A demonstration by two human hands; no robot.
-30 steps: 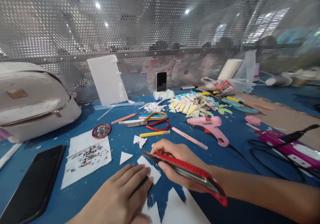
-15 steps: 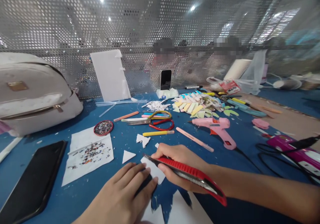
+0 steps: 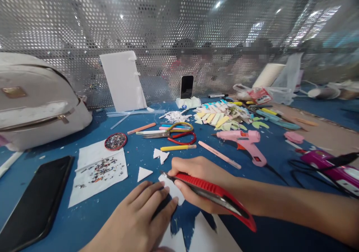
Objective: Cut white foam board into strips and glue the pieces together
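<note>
Blue tabletop (image 3: 84,222), strewn with scraps and tools, runs back to a metal screen (image 3: 154,31) full of holes. Close to the person, a small piece of white card (image 3: 173,189) lies between the two hands. Fingers of the left hand (image 3: 140,210) are nearly straight and close together, their tips at the card's left edge; whether anything sits under the palm, I can't tell. Wrapped round a red utility knife (image 3: 213,190), the right hand (image 3: 206,170) holds the blade's tip at the card's far end — just beside those fingertips. That closeness looks like the main hazard: a slip, or too much push, could run the blade into a finger. Only a few fingertips seem to pin the card, so it could swivel and leave a crooked edge. No mat shows beneath it, so a deep stroke might score the table. A white triangle (image 3: 144,173) and a notched scrap (image 3: 161,155) look loose enough for a sweeping hand to scatter. Beyond the right forearm lies a pink glue gun (image 3: 234,135) — a careless elbow might snag its cord.
</note>
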